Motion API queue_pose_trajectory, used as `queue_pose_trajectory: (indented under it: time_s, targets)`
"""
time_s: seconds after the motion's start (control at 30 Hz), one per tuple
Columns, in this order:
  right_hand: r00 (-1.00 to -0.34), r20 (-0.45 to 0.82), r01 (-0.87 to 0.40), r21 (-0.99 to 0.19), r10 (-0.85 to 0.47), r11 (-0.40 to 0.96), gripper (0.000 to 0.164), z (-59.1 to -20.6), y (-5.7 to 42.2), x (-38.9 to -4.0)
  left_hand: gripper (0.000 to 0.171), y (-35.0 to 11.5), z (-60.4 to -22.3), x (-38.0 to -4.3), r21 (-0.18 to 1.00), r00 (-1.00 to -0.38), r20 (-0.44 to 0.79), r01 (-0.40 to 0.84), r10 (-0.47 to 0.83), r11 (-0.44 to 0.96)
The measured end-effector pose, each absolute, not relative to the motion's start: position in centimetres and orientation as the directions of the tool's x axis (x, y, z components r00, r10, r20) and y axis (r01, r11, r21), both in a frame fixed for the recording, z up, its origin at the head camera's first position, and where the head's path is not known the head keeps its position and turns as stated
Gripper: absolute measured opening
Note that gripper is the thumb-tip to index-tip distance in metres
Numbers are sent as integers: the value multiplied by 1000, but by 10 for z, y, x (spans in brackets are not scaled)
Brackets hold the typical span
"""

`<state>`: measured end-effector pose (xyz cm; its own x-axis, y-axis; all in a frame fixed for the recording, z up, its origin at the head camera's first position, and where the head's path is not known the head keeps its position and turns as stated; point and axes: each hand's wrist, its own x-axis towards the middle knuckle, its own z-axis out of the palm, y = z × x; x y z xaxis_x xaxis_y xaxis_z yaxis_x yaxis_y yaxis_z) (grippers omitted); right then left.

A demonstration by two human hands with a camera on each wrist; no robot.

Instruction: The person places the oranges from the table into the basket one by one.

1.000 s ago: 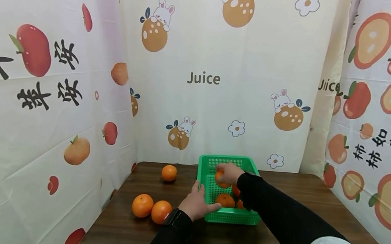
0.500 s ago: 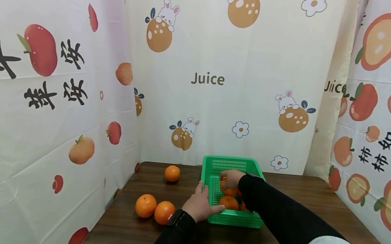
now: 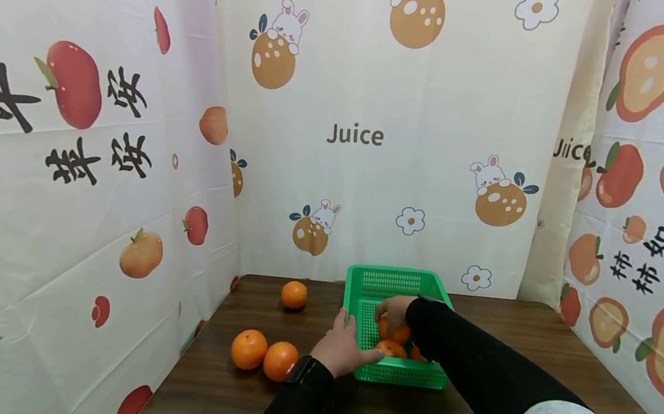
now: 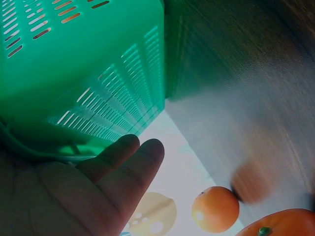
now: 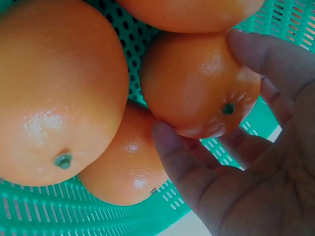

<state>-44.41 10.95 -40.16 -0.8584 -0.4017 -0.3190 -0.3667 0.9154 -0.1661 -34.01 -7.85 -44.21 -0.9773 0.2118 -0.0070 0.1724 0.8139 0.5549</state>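
Note:
Inside the green perforated basket [image 3: 403,378], my right hand [image 3: 394,312] grips an orange [image 5: 197,88] with thumb and fingers around it. Several other oranges crowd against it there; in the right wrist view a large orange [image 5: 54,103] lies at the left and a smaller orange [image 5: 129,160] below it. The head view shows the held fruit low in the basket, partly hidden by the hand. At the basket's near left corner, my left hand [image 3: 341,349] has its fingers spread along the outer side and its thumb over the rim. That hand holds no fruit.
On the dark wooden table [image 3: 208,412], left of the basket, sit two oranges close together, a left one [image 3: 248,350] and a right one [image 3: 280,361]. A third orange [image 3: 294,294] stands farther back. Printed cloth [image 3: 360,183] walls in the table's back and both sides.
My right hand has lowered its orange from above the basket floor down among the others, slightly toward me. The left hand stays at the rim. The head view has shifted slightly.

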Motion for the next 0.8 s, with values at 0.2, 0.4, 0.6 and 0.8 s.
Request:
queue_pose_trajectory:
  time_s: [0.2, 0.4, 0.6, 0.8]
  targets:
    - [-853, -324, -383, -145, -409, 912, 41, -402, 111, -443, 106, -78, -445, -341, 552, -977, -11, 172, 214, 816]
    - [-840, -320, -412, -151, -439, 899, 44, -408, 115, -444, 106, -76, -449, -344, 552, -977, -14, 172, 215, 816]
    - [-835, -347, -386, -181, -426, 904, 46, -412, 117, -449, 104, -77, -444, -341, 542, -976, -19, 171, 216, 823]
    - [-831, -356, -399, -153, -427, 904, 50, -407, 115, -451, 103, -80, -437, -336, 553, -977, -13, 170, 213, 816]
